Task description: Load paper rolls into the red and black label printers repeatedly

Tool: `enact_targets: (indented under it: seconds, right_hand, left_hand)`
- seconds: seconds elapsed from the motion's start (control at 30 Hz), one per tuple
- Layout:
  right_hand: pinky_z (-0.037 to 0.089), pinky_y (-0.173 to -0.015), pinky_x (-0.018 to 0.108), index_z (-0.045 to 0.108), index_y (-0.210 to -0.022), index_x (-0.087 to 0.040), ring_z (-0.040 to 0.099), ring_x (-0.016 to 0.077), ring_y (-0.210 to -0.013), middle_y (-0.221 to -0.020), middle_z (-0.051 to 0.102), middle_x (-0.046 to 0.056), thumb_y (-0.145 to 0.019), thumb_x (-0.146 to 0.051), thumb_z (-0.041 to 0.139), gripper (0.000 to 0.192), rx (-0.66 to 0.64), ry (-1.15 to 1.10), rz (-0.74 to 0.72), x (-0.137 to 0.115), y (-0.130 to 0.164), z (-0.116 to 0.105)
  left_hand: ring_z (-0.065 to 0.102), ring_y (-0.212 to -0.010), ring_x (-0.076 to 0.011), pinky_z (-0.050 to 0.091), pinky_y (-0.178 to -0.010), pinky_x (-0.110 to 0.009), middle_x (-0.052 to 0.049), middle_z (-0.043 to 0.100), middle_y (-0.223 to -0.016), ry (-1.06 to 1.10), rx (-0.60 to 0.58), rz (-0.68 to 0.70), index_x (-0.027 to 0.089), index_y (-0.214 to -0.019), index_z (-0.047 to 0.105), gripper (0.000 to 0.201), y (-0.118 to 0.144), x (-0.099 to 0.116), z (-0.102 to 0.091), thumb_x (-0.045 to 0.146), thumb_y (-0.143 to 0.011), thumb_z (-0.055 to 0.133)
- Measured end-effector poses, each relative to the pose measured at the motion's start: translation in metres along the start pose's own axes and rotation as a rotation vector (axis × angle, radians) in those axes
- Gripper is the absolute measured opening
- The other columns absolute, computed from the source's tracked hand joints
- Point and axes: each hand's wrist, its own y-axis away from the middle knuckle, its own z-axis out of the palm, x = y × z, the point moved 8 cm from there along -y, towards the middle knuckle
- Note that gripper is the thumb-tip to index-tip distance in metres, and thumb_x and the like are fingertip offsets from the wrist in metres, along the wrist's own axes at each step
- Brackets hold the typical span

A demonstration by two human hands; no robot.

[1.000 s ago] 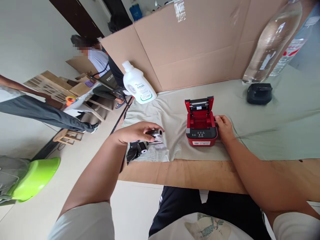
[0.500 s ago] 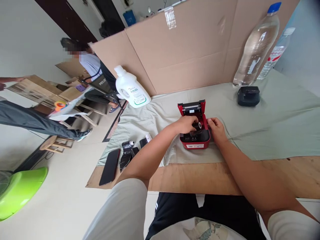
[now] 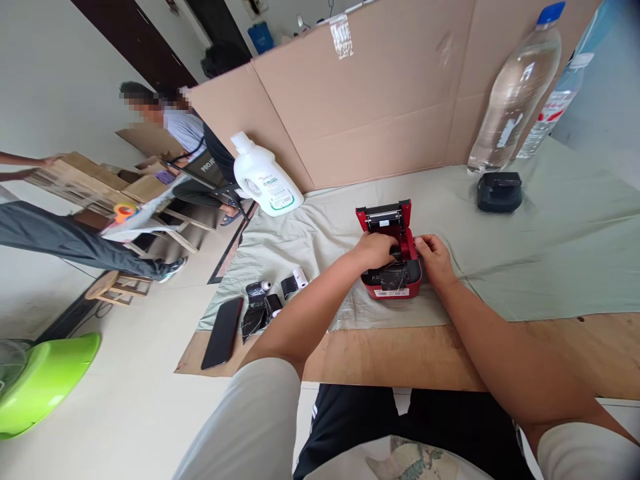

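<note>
A small red and black label printer [image 3: 391,292] stands on the cloth with its lid up. The fingers of my left hand [image 3: 376,251] reach into its compartment, closed on a black label roll [image 3: 397,256] that they largely cover. From that roll a black marbled strip [image 3: 395,277] hangs over the printer's front edge. My right hand [image 3: 434,256] grips the right side wall of the printer with thumb and bent fingers. More black label rolls [image 3: 257,289] with white cores lie on the cloth to the left, beside a dark phone [image 3: 222,333].
A white jug [image 3: 270,177] leans before the cardboard panel [image 3: 370,120]. At the back right stand a large water bottle [image 3: 520,87], a smaller bottle [image 3: 555,107] and a black case [image 3: 499,192]. Two people are at the left, by boxes [image 3: 90,177].
My left hand has pushed the label roll lower into the printer. The black strip now lies over the printer's front, where the top was bare before. My right hand stays at the side.
</note>
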Motion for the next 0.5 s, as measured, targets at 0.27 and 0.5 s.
enact_targets:
  seconds: [0.27, 0.5]
  right_hand:
    - [0.051, -0.090, 0.045, 0.061, -0.096, -0.023, 0.062, 0.0252, -0.101, -0.105, 0.066, 0.007, -0.072, -0.068, 0.068, 0.052, -0.026, 0.030, -0.077, -0.015, 0.006, 0.001]
    - [0.041, -0.107, 0.050, 0.053, -0.128, -0.029, 0.037, 0.0318, -0.141, -0.152, 0.038, 0.013, -0.071, -0.067, 0.071, 0.072, -0.239, 0.141, -0.265, -0.037, 0.019, 0.016]
  left_hand:
    - [0.065, -0.108, -0.0235, 0.048, -0.099, -0.037, -0.008, 0.072, -0.114, 0.317, 0.331, 0.076, 0.018, -0.108, 0.069, 0.022, 0.035, -0.001, -0.007, 0.020, -0.088, 0.061]
    - [0.049, -0.129, -0.0323, 0.036, -0.111, -0.050, -0.015, 0.056, -0.131, 0.334, 0.698, -0.043, 0.019, -0.122, 0.060, 0.042, 0.066, -0.012, -0.017, 0.031, -0.082, 0.069]
